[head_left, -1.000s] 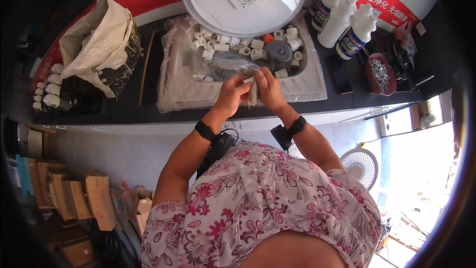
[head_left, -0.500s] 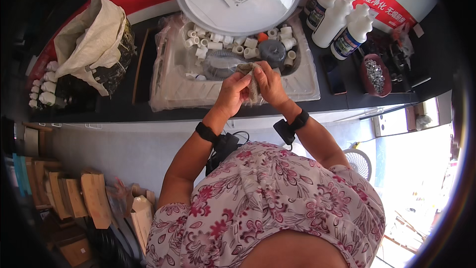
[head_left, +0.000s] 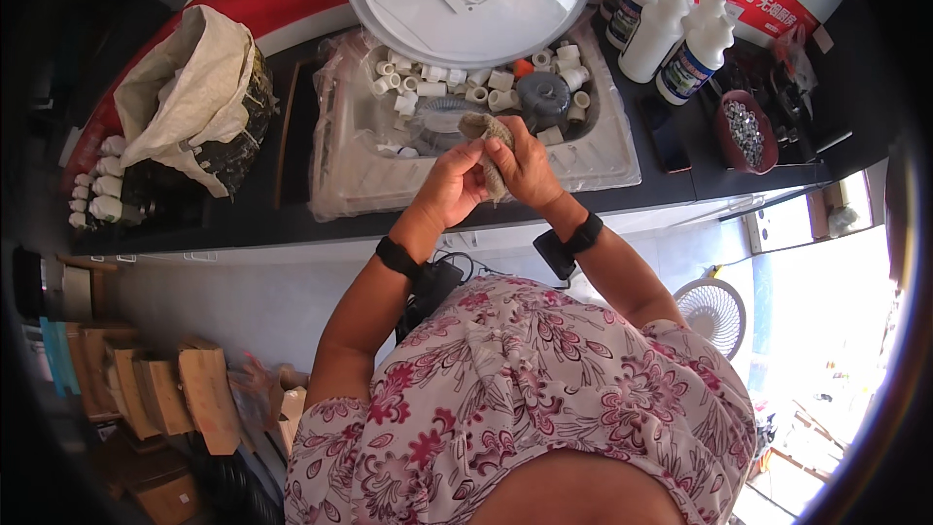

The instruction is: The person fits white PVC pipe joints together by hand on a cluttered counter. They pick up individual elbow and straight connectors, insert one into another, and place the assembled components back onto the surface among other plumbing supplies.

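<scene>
Cloth (head_left: 474, 124), beige-brown and coarse-looking, is bunched between the two hands, above the near edge of a plastic-wrapped sink (head_left: 340, 185). The left hand (head_left: 451, 185) has its fingers curled in and pinches the cloth from the left, though how its far fingertips meet the fabric is hidden. The right hand (head_left: 530, 170) is folded around it from the other side, thumb lying over the front, with no visible gap between fingers and cloth. Part of the cloth stands out above the hands and part hangs below the right thumb. The step in hand, as I judge it, is two-handed handling of this cloth, and the next move calls for a firm pinch on both sides while the fingers shift along it. Just beyond, the sink's bowl holds white pipe fittings (head_left: 501, 99), an orange fitting (head_left: 523, 68) and a grey round part (head_left: 544, 97), with a pale round lid (head_left: 476, 19) over its far side. To the right on the black counter (head_left: 695, 183) are white bottles (head_left: 649, 44) and a reddish bowl of small shiny pieces (head_left: 746, 136); to the left stands a beige sack (head_left: 190, 102).
</scene>
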Demonstrator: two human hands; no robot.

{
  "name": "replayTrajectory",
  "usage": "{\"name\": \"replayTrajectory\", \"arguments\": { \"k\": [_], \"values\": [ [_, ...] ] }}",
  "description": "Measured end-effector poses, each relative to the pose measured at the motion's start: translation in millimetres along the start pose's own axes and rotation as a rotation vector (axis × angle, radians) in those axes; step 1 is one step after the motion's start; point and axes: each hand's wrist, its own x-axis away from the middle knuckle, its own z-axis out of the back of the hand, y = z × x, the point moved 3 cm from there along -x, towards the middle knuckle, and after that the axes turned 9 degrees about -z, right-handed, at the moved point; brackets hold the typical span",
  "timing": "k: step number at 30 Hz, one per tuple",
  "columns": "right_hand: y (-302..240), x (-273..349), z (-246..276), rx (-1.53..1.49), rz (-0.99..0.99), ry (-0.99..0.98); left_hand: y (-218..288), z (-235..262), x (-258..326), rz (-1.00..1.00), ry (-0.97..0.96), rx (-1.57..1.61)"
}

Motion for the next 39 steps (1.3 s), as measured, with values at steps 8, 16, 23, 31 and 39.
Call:
{"name": "replayTrajectory", "arguments": {
  "k": [8,16,23,31,39],
  "values": [
    [22.1,6.7,0.6,-0.251,-0.308,-0.047,-9.7,6.5,-0.2,0.114,-0.078,0.042],
    [1.3,9.9,23.9,-0.002,0.024,-0.004,-15.7,-26.6,-1.7,0.079,0.07,0.024],
    [20.3,15.8,24.6,-0.073,-0.194,-0.08,-37.7,-7.8,-3.4,0.14,-0.023,0.059],
    [-5.4,10.4,26.8,-0.045,0.003,-0.073,-18.4,-11.2,-1.8,0.088,-0.082,0.118],
    [4.4,6.7,21.9,0.057,-0.15,-0.033,-16.1,1.1,-11.2,0.173,-0.141,-0.043]
  ]
}}
